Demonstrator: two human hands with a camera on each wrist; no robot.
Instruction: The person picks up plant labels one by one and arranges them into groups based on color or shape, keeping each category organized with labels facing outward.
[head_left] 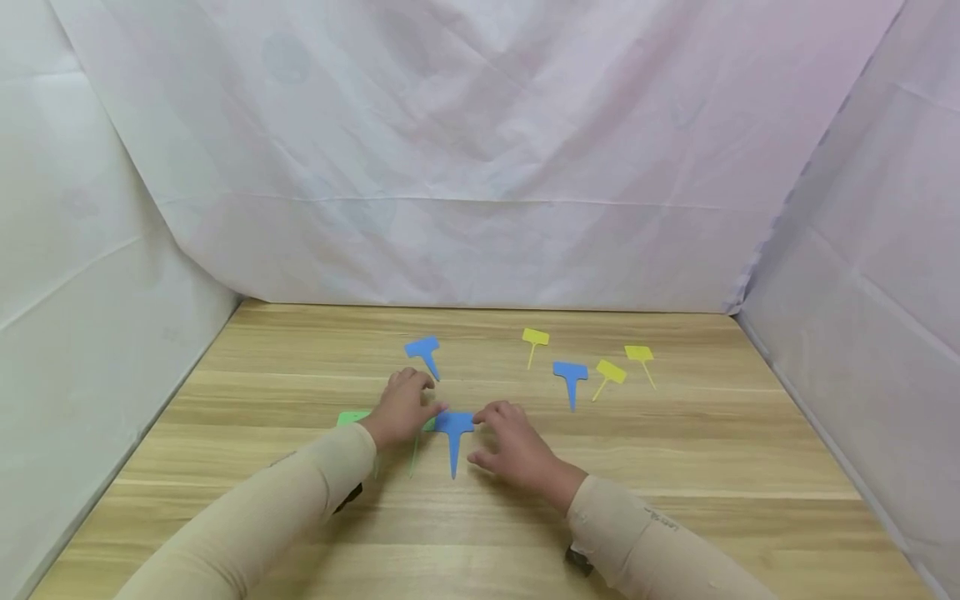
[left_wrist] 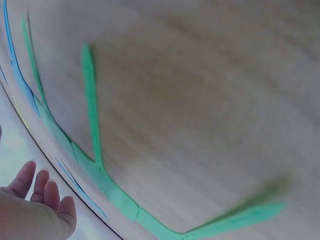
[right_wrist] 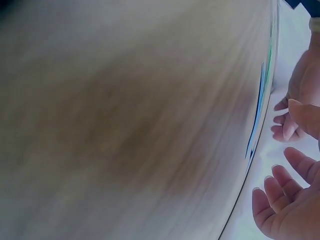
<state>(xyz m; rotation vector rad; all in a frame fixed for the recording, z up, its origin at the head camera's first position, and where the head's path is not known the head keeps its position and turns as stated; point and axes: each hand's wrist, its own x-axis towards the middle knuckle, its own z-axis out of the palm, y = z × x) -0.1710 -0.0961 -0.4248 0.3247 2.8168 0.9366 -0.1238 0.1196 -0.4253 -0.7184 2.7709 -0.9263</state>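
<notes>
We see a wood-grain table enclosed by white cloth hanging behind and at both sides. On it a blue T-shaped marker lies flat between our two hands, its left end meeting a row of green markers partly hidden under our left hand. Our left fingers are loosely bent, pinching nothing; the thumb is by the blue head's left corner, though we cannot tell whether it touches. Our right hand has thumb and fingers apart, just beside the right end. Dark lettering marks our right sleeve, too small to read.
</notes>
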